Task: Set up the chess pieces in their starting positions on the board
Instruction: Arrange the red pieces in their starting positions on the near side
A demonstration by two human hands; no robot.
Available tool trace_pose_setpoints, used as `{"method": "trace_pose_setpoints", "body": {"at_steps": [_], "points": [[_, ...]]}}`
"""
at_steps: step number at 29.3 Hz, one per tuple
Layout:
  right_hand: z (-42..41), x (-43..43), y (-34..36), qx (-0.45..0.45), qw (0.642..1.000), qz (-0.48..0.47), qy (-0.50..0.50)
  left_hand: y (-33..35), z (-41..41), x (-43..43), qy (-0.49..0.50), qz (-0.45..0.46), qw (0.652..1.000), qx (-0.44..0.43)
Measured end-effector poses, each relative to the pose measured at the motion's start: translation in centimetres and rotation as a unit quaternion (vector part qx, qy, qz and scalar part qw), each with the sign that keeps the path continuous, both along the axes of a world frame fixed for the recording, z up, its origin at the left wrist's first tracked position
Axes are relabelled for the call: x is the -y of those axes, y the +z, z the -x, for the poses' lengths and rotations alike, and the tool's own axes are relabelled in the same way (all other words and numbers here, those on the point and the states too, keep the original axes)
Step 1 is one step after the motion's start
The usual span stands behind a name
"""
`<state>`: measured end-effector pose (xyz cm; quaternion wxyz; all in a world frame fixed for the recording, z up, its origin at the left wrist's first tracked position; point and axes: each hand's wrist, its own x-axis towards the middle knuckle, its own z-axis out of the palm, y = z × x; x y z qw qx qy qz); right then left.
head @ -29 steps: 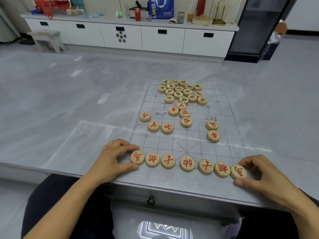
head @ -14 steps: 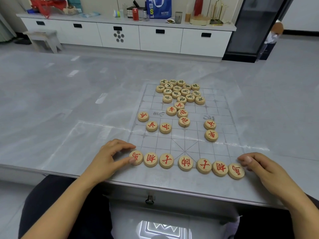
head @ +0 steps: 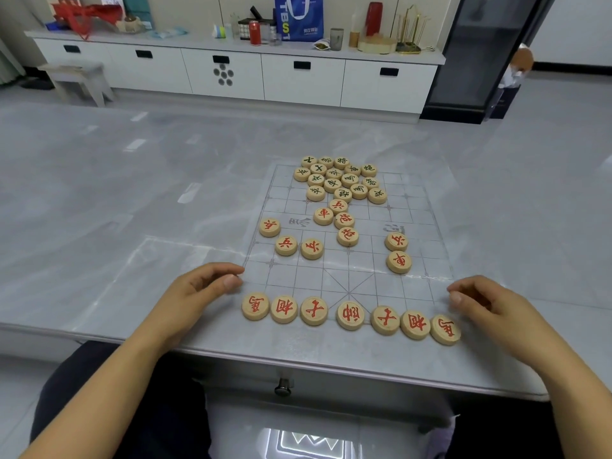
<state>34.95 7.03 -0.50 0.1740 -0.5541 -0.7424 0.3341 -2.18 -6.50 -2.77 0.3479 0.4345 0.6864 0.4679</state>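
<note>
Both hands have come off the row's ends: left hand (head: 202, 286) and right hand (head: 480, 303) hover loosely curled, empty. Seven red pieces (head: 350, 315) line the board (head: 364, 279) at six o'clock, seemingly settled; its corners look unfilled.

Pretty even indoor light, soft shadows — pale glare streaks across my glossy bench (head: 99, 210). Wide lens bows the edges, and the far cabinets (head: 298, 77) look slightly soft.

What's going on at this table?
A person is setting up Chinese chess. Seven red pieces sit in a row along the near edge of the board, with the left hand and right hand beside its ends, holding nothing. More red pieces lie scattered mid-board; the dark-lettered pieces are bunched at the far end.
</note>
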Motion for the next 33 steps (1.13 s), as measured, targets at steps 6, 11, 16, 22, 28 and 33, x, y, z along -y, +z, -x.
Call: {"method": "trace_pose_setpoints", "body": {"at_steps": [6, 11, 16, 22, 28, 33], "points": [[5.9, -2.6, 1.7, 0.133, 0.989, -0.014, 0.062, 0.9, 1.5, -2.8, 0.052, 0.022, 0.998, -0.03], [8.2, -4.3, 0.8, 0.189, 0.981, 0.012, 0.027, 0.9, 1.4, -5.9, 0.053, 0.02, 0.988, -0.143], [7.6, -4.6, 0.5, 0.195, 0.98, 0.017, 0.025, 0.9, 0.8, -7.8, 0.009, 0.025, 0.98, -0.197], [3.5, -4.8, 1.0, 0.239, 0.97, 0.023, -0.03, 1.0, -0.3, -9.6, -0.045, 0.012, 0.966, -0.255], [2.1, -3.8, -0.5, 0.159, 0.987, -0.001, -0.027, 0.6, -0.7, -10.7, -0.035, 0.012, 0.958, -0.285], [0.9, -4.3, -1.0, 0.152, 0.988, -0.017, 0.015, 1.1, -1.9, -13.0, -0.065, 0.014, 0.943, -0.326]]}}
